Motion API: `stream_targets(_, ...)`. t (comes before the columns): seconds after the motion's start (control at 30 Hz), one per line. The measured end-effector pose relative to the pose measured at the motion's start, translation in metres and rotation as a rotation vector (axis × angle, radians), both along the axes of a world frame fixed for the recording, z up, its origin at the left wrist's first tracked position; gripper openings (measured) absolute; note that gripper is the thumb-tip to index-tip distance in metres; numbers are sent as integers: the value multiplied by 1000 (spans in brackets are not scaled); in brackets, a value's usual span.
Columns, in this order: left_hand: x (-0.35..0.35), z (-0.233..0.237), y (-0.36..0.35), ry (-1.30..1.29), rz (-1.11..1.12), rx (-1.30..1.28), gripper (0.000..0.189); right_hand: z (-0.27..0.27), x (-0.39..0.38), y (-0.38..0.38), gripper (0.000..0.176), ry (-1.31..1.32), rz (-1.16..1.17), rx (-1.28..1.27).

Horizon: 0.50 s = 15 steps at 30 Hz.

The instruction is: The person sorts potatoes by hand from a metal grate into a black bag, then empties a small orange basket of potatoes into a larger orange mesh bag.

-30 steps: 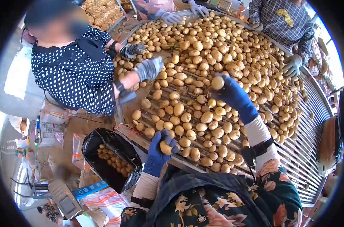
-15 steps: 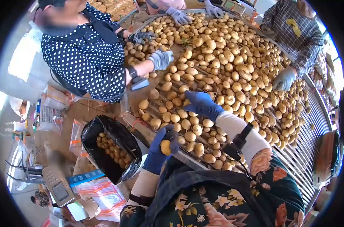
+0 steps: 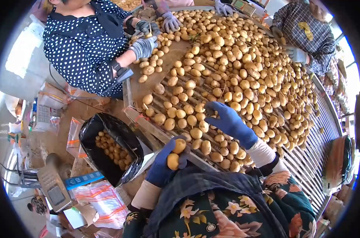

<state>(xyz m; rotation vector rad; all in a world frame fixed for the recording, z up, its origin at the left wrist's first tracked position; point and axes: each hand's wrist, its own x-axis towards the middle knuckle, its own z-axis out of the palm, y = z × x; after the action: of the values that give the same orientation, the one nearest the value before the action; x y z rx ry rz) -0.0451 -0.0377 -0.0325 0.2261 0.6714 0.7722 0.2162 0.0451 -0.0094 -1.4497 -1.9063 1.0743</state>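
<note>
My left hand (image 3: 161,166), in a blue glove, is closed around two potatoes at the table's near edge. One potato (image 3: 180,145) sits above the other potato (image 3: 173,161). My right hand (image 3: 230,123), gloved in blue too, hovers over the potato pile (image 3: 247,85) with its thumb and fingers apart. Nothing shows between those fingers, and loose potatoes lie just beneath and around them. Left of my left hand stands a box lined with a black plastic bag (image 3: 138,148), with potatoes (image 3: 112,150) at its bottom.
The slatted sorting table (image 3: 303,166) has a raised wooden edge (image 3: 148,129). Across it work a person in a dotted shirt (image 3: 83,47), a person in a checked shirt (image 3: 303,27) and another with grey gloves. A scale (image 3: 55,190) and plastic bags (image 3: 100,202) are at lower left.
My right hand has moved right and toward me, away from the potato by its fingers. My left hand now shows two potatoes, not one. The dotted-shirt person's hands have drawn back left.
</note>
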Motion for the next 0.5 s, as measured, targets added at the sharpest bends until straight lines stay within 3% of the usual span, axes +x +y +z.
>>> stream_targets(0.07,-5,-1,-4,-127,26,-41,45,-9,6,-17,43,-259,54,105)
stream_targets(0.17,-15,-25,-5,-422,28,-54,58,-26,-1,-32,47,-394,109,83)
stream_targets(0.33,-24,-39,-10,-516,54,2,62,-33,-27,-31,46,-664,107,-18)
stream_targets(0.47,-30,-47,-18,-556,112,47,64,-33,-15,-28,48,-403,7,-44)
stream_targets(0.5,-30,-48,-20,-557,118,47,64,-32,-9,-27,50,-216,-64,-106)
